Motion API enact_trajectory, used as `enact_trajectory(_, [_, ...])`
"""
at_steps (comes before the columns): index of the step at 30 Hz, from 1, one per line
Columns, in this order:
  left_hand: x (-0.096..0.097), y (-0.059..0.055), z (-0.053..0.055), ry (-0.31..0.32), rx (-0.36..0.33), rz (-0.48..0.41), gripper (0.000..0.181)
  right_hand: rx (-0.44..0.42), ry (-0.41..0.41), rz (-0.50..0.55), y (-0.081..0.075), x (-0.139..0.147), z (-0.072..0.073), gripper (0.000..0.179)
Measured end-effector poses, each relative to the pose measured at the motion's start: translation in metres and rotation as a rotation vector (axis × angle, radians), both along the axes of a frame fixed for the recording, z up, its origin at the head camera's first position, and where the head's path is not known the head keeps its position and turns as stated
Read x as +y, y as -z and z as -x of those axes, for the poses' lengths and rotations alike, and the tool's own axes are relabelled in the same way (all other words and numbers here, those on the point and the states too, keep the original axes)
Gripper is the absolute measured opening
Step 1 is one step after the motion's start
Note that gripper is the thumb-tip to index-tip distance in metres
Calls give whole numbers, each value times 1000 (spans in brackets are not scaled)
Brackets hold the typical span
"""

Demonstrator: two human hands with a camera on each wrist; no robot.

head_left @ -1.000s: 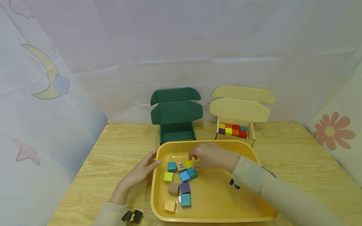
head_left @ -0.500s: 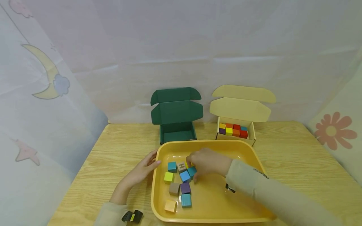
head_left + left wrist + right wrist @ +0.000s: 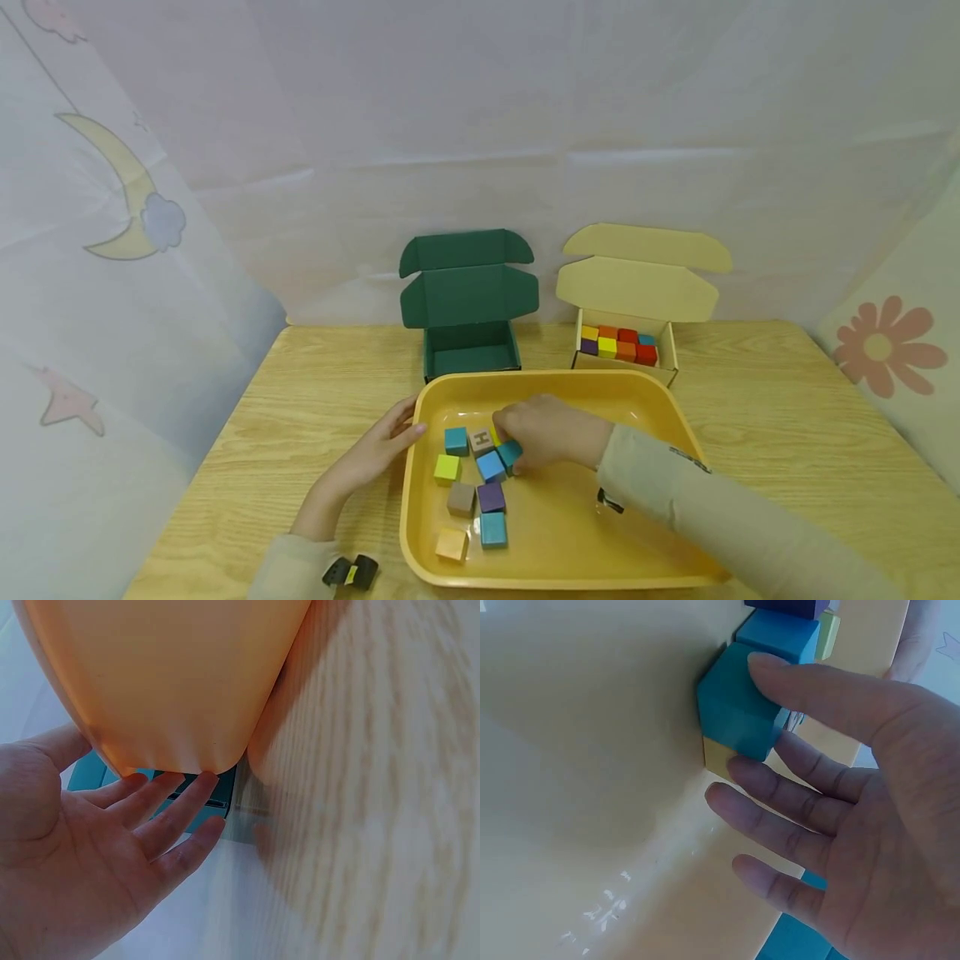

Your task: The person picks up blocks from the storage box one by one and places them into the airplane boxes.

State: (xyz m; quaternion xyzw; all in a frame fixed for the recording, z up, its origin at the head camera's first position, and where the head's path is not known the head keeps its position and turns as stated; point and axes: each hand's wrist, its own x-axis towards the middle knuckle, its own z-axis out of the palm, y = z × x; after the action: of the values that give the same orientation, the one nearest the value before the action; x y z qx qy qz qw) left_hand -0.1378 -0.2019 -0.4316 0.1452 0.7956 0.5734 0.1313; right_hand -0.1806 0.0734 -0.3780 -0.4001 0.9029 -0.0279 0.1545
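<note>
A teal cube [image 3: 739, 701] is pinched by my right hand [image 3: 552, 429], thumb on one face and fingertips at the opposite side. It looks tilted, beside a blue cube [image 3: 491, 467] in the yellow tray [image 3: 600, 533]. Partly hidden behind the right fingers is a yellow cube [image 3: 495, 436], with a wooden cube marked H [image 3: 481, 441] to its left. My left hand [image 3: 377, 454] rests against the tray's left side. Its fingers [image 3: 184, 810] are extended along the outer wall in the left wrist view.
More cubes lie in the tray's left half, including a purple cube [image 3: 491, 497] and an orange cube [image 3: 452, 545]. Behind the tray stand an open green box [image 3: 470, 296] and an open cream box [image 3: 636, 287] holding several coloured cubes.
My right hand has moved slightly left and down, from over the yellow cube to the teal cube. The thumb has closed in, and the teal cube has tilted. The left hand stays put.
</note>
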Motion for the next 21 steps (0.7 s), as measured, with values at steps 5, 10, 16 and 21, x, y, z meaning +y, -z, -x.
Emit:
enact_trajectory(5, [0, 0, 0, -6, -8, 5, 59, -10, -8, 7, 0, 2, 0, 30])
enact_trajectory(10, [0, -1, 0, -5, -5, 9, 59, -18, -8, 29, 0, 5, 0, 29])
enact_trajectory(16, [0, -1, -1, -11, -7, 12, 59, 13, -13, 16, -4, 9, -1, 32])
enact_trajectory(21, [1, -2, -1, -12, -9, 6, 59, 27, -22, 50, -8, 18, 1, 31])
